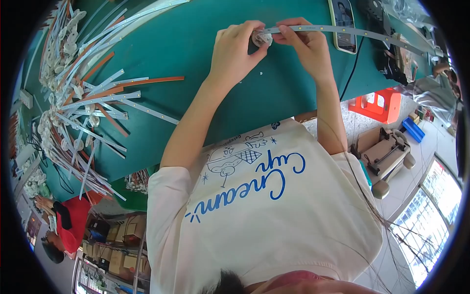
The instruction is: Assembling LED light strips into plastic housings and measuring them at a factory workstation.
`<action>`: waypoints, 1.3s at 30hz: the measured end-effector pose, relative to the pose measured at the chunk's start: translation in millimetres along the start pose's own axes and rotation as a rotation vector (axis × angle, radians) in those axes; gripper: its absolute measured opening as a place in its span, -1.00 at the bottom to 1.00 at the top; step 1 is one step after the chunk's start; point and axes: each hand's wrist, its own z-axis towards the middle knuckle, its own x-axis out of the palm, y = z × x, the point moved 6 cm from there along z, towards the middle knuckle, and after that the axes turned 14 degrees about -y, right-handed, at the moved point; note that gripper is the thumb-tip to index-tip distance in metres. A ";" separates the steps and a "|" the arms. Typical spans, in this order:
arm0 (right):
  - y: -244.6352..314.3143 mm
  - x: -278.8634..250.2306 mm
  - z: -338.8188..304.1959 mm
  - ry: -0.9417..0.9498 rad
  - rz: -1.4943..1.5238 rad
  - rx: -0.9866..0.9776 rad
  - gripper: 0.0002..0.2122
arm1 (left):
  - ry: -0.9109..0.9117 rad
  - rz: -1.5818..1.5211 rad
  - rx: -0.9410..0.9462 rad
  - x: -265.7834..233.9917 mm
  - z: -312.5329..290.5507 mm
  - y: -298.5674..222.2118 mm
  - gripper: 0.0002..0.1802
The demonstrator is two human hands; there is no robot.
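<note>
My left hand (237, 53) is closed on a small round whitish plastic piece (263, 40), pinched between thumb and fingers. Close beside it, my right hand (308, 51) pinches an LED strip (342, 30) near its end. The strip is pale, with small yellowish chips along it, and it reaches rightward across the top of a phone. Its tip meets or lies against the round piece; my fingers hide the exact contact. Both hands are just above the green table mat (161, 49).
A large heap of LED strips (73, 103) with round white ends and orange backing covers the table's left. A phone (344, 24) lies right, beside a black cable (353, 68). An orange stool (378, 105) stands beyond the table edge. A person in red (73, 218) is at lower left.
</note>
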 end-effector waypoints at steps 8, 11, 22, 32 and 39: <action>-2.5 -8.4 10.3 0.046 -0.071 0.014 -0.80 | -0.039 -0.012 -0.017 2.4 0.6 1.9 -0.57; -4.0 -9.2 9.9 0.032 -0.092 0.019 -0.81 | -0.052 -0.011 -0.009 1.8 0.8 1.4 -0.58; 48.2 6.9 8.4 0.026 -0.462 -0.137 -0.85 | 0.001 -0.038 -0.044 -6.0 10.7 -5.1 -0.57; 58.3 12.7 6.4 0.075 -0.484 -0.226 -0.87 | 0.031 -0.028 -0.048 -5.4 10.4 -5.0 -0.59; 48.1 7.7 4.9 0.033 -0.556 -0.234 -0.89 | 0.009 -0.024 -0.036 -4.6 11.0 -6.2 -0.61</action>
